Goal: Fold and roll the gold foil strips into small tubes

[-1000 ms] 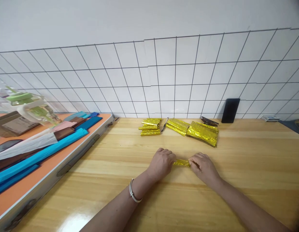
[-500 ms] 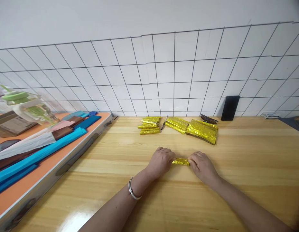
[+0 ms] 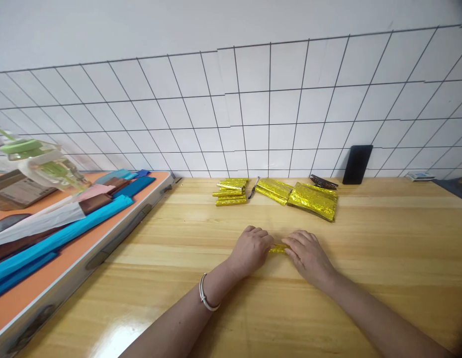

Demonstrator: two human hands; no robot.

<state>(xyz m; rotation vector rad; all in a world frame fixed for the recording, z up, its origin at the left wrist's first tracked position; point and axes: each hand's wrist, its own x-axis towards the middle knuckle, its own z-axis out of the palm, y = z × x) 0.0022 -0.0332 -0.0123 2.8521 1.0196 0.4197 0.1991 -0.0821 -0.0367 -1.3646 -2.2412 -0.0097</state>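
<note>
A narrow strip of folded gold foil (image 3: 278, 248) lies low over the wooden table (image 3: 171, 278), between my two hands. My left hand (image 3: 252, 248), with a silver bangle on its wrist, is closed on the strip's left end. At the other end, my right hand (image 3: 309, 256) has its fingers and thumb closed over the foil, hiding that part. Beyond them sit a stack of narrow folded gold foil strips (image 3: 231, 193) and two flat piles of wider gold foil sheets, the left pile (image 3: 272, 191) touching the right pile (image 3: 313, 201).
A pen (image 3: 253, 188) and a dark hair claw clip (image 3: 323, 182) lie near the foil. A black phone (image 3: 357, 164) leans on the tiled wall. On the left, an orange-topped surface (image 3: 100, 226) carries coloured paper rolls, a cardboard box (image 3: 20, 189) and a green-lidded bottle (image 3: 40, 159).
My right hand has slid left along the foil strip toward my left hand, so less of the strip shows. The left hand has barely moved.
</note>
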